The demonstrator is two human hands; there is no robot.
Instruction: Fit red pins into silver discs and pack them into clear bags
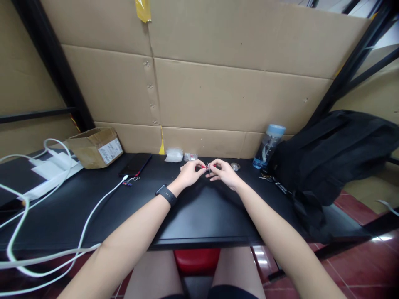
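Over the far middle of the black table, my left hand [189, 173] and my right hand [227, 173] meet almost fingertip to fingertip. Between them is a small red-and-silver part [208, 167], too small to name more exactly. The thumb and forefinger of my left hand pinch its left side. My right hand pinches the other side with thumb and forefinger, its lower fingers loosely curled. Just behind lie a small clear plastic packet [190, 157] with something red in it and a whitish plastic bag [173, 155]. A small round clear item [235, 166] lies right of my right hand.
A cardboard wall stands behind the table [212, 220]. To the left are an open cardboard box [95, 148], a dark phone [135, 165], a white power strip [50, 180] and loose white cables [84, 226]. To the right stand a blue-lidded bottle [268, 146] and black backpack [330, 158].
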